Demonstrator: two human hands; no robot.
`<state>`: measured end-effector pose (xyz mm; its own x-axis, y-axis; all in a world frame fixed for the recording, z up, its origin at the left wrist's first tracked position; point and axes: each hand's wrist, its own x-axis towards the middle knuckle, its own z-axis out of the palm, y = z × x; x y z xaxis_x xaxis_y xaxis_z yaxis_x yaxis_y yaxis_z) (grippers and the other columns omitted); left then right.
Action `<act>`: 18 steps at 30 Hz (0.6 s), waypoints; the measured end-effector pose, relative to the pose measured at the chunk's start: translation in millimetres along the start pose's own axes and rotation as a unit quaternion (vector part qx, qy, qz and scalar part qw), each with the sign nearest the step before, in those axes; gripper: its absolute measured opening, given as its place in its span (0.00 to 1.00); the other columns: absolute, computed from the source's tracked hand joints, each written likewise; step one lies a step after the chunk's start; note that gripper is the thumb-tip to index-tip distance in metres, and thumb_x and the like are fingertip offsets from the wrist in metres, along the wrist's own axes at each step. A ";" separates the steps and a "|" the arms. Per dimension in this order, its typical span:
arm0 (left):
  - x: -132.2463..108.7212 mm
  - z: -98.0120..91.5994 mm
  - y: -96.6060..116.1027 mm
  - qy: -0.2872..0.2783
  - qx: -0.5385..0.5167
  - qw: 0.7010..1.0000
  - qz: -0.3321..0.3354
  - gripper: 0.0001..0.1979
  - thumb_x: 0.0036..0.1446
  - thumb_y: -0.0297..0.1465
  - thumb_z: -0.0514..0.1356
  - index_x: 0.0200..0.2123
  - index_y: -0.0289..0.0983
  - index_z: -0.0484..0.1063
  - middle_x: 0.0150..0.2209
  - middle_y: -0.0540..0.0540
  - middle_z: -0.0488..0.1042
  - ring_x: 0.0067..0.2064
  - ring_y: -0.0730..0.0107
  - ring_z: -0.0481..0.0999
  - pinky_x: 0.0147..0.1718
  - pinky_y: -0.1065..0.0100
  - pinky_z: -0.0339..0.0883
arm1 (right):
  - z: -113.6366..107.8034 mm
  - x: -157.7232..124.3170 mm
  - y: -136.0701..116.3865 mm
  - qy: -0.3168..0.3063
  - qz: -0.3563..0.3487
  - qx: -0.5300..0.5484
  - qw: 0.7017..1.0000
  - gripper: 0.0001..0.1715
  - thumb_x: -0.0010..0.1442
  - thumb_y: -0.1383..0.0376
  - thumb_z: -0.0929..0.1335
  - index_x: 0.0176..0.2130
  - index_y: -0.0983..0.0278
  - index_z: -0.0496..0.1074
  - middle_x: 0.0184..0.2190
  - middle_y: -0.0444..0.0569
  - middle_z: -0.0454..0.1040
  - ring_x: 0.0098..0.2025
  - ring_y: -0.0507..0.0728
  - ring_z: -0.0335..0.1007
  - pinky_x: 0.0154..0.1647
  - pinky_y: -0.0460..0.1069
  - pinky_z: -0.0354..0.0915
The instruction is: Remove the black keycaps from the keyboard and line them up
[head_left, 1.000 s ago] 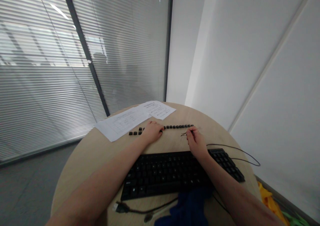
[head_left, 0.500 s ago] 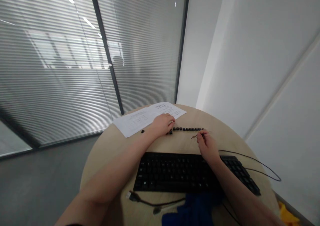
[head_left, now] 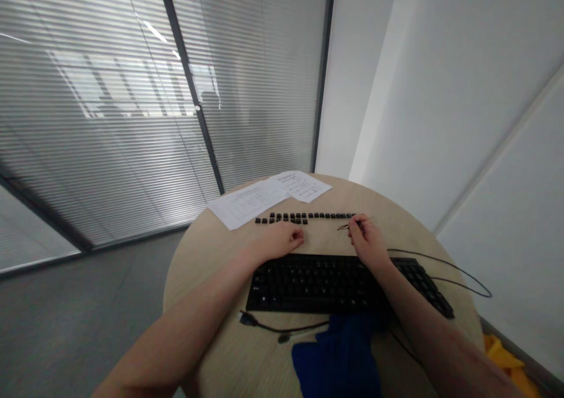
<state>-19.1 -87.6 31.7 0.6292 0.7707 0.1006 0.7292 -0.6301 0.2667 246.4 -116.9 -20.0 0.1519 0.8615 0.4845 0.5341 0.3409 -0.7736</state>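
My left hand (head_left: 284, 238) is just above the back left edge of the black keyboard (head_left: 308, 304), close in front of the loose keycaps (head_left: 278, 216). Its fingers are curled together, and whether anything small is in them cannot be seen. My right hand (head_left: 366, 238) is closed around a thin tool that looks like a keycap puller (head_left: 342, 228); two slim prongs stick out to the left and fine wires show behind the fingers. The keycaps lie in rows behind both hands, a double row at left and a single row running right to my right fingertips.
Printed paper sheets (head_left: 251, 201) lie at the back left of the round wooden table (head_left: 198, 257). A USB plug with its cable (head_left: 264, 326) and a blue cloth (head_left: 337, 357) are in front of the keyboard. A thin black cable (head_left: 458, 276) loops at right. Blinds and glass stand behind.
My left hand has drawn back from the keycap rows toward the keyboard, uncovering keycaps. My right hand keeps its grip on the tool in nearly the same place. The view has shifted slightly.
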 end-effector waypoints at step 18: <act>10.6 40.4 -19.9 -0.019 0.043 0.999 0.010 0.19 0.64 0.42 0.53 0.28 0.37 0.74 0.30 0.45 0.77 0.31 0.66 0.71 0.31 0.68 0.60 | 12.4 -18.6 -23.5 -0.240 -0.013 0.058 0.969 0.13 0.67 0.57 0.63 0.35 0.61 0.67 0.21 0.41 0.69 0.22 0.51 0.64 0.25 0.45 0.60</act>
<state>-16.1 -70.8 -11.3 0.6528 0.7545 0.0681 0.7354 -0.6527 0.1821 220.7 -136.2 -15.9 -0.2793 0.9186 0.2794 0.4309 0.3800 -0.8185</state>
